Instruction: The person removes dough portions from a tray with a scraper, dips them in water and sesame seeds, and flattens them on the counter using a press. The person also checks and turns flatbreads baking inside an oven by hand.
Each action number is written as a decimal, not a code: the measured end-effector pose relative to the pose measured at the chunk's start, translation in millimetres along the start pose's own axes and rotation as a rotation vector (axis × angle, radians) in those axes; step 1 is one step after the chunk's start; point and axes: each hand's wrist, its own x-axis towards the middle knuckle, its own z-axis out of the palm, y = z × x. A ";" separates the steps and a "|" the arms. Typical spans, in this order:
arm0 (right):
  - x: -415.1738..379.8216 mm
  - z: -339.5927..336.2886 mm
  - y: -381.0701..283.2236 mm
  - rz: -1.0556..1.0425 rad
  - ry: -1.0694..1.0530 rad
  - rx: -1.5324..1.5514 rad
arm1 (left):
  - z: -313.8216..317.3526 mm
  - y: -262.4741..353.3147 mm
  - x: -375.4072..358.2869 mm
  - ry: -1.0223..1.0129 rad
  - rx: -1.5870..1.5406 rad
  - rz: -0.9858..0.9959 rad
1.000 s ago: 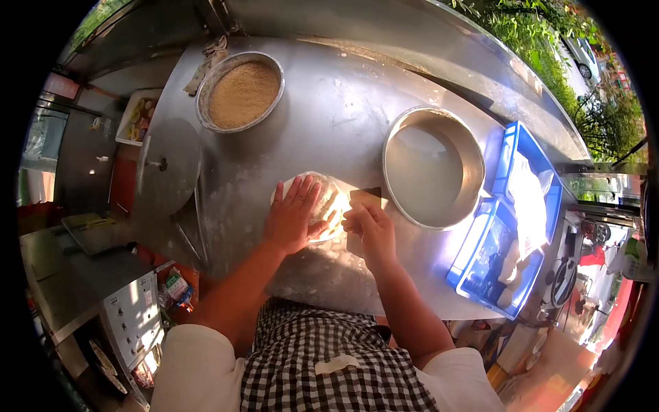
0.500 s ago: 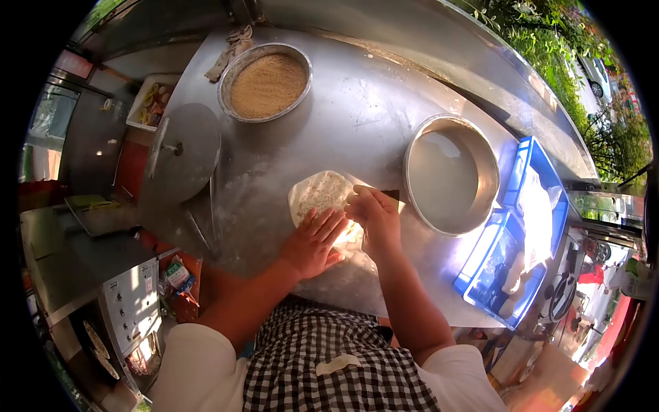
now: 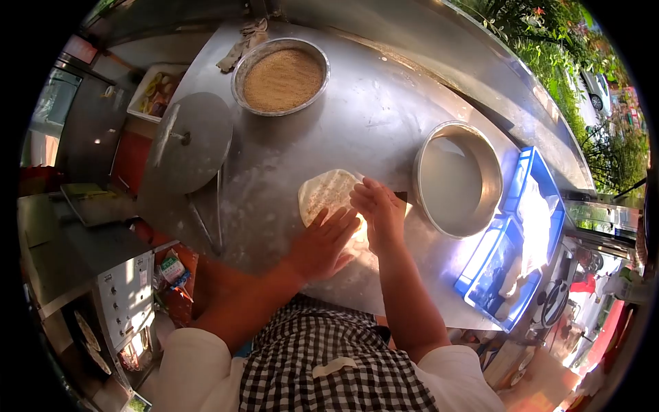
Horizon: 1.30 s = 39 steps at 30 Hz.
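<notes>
A flat round piece of dough with a speckled topping lies on the steel table, its near part in bright sun. My left hand rests at its lower edge, fingers stretched out flat. Against the right edge of the dough stands my right hand, tilted on its side with the fingers extended and nothing visible in them; its palm is partly hidden. A small dark flat piece shows just beyond the right hand, and I cannot make out what it is.
A metal bowl of brown crumbs stands at the back, a round pan of cloudy liquid to the right. Blue crates with white cloth sit at the right edge. A round metal lid with a handle is at left, near metal rods.
My right hand's fingers have gone from a pinch at the dough's edge to stretched out. My left hand stays flat at the dough. The whole view has shifted slightly.
</notes>
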 end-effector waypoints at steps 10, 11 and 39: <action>-13.7 -9.1 -21.3 -0.087 0.031 0.162 | -1.5 -8.8 43.0 -0.044 0.077 -0.088; -13.8 -11.2 -21.2 -0.110 0.034 0.168 | 3.0 -12.6 49.8 -0.032 0.061 -0.104; 5.3 -27.6 25.1 0.265 -0.172 0.049 | -9.0 -36.0 -12.5 0.001 0.053 0.019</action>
